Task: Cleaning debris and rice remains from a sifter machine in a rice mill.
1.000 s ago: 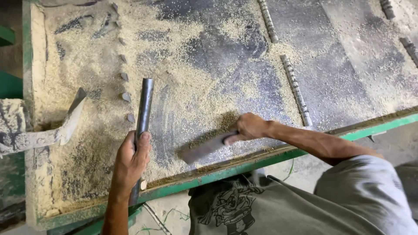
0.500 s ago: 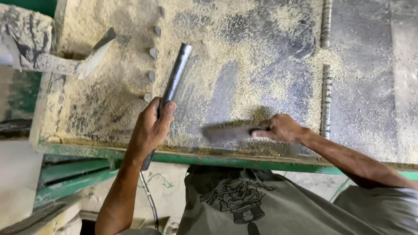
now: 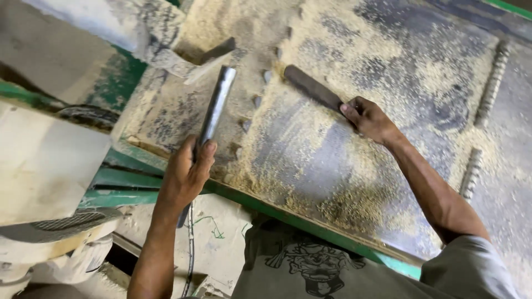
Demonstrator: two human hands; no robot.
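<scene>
Sawdust [image 3: 310, 160] lies in a thick yellow layer across the dark metal table [image 3: 421, 83]. Your right hand [image 3: 368, 119] is closed around the handle of a flat dark scraper [image 3: 311, 87] resting on the table's upper left, beside small stones [image 3: 260, 88]. Your left hand [image 3: 185, 174] is wrapped around a metal pipe [image 3: 217, 105] angled over the near green edge [image 3: 288, 216]. Risk, likely: a hard sweep flicks stones or dust off that edge; the pipe could slip from a loose hold.
</scene>
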